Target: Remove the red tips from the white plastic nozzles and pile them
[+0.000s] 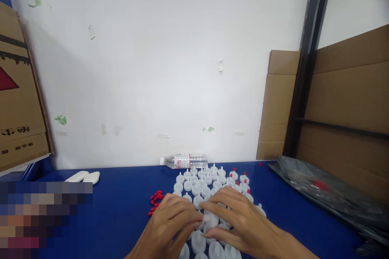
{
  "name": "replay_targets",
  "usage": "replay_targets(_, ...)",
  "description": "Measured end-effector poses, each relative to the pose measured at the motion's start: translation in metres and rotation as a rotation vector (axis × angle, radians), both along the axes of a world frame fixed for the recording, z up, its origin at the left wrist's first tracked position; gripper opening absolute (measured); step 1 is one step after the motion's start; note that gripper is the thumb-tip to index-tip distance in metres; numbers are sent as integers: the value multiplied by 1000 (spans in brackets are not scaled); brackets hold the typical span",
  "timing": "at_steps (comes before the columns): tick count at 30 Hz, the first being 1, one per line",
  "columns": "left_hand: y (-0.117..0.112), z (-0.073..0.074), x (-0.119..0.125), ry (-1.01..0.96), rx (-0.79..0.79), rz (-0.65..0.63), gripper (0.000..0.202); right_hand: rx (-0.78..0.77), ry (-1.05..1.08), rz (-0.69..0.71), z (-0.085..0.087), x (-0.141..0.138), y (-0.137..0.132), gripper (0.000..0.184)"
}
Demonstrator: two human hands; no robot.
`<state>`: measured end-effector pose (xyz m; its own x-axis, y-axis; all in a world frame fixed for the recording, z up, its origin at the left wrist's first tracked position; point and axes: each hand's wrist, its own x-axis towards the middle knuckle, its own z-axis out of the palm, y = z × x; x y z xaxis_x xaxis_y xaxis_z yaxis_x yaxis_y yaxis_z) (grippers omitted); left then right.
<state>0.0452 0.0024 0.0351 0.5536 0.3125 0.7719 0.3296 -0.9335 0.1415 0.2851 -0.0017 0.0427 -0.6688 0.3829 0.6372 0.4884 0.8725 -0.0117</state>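
Note:
My right hand is closed around a translucent white nozzle-tipped bottle, tilted toward the left. Thumb and fingers of my left hand pinch together at its tip, where a bit of red, seemingly a small red cap, shows. Many similar white nozzle-tipped bottles stand close together around and beyond both hands. Several at the right of the group carry red caps on their tips. A pile of loose red caps lies just left of the bottles, behind my left hand. My hands hide part of the group.
A clear plastic drink bottle lies against the wall. White rounded objects rest on the blue table at left. Black plastic sheeting covers the right side. Cardboard stands at left, with more cardboard at right.

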Motion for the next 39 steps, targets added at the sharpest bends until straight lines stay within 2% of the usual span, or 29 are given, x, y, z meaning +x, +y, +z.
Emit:
replay_targets(6, 2, 2, -4, 147, 230, 124, 16, 86, 48, 11, -3, -10, -5, 29)
replay_targets(10, 4, -3, -3, 190, 186, 119, 16, 101, 44, 4, -5, -15, -7, 27)
replay_targets(17, 3, -12, 0, 253, 143, 125, 21, 117, -89, -40, -13, -14, -6, 23)
replay_targets(23, 1, -12, 3, 216, 93, 117, 26, 108, -53, -25, -10, -16, -10, 21)
replay_targets(29, 1, -6, 4, 218, 132, 128, 32, 85, -64, -21, -7, -16, -9, 18)
replay_targets(35, 0, -4, 2, 260, 310, 186, 24, 135, -21, -1, 1, -15, -6, 15)
replay_targets(39, 4, -4, -4, 268, 272, 193, 19, 127, -1, -24, 5, -9, -2, 15)
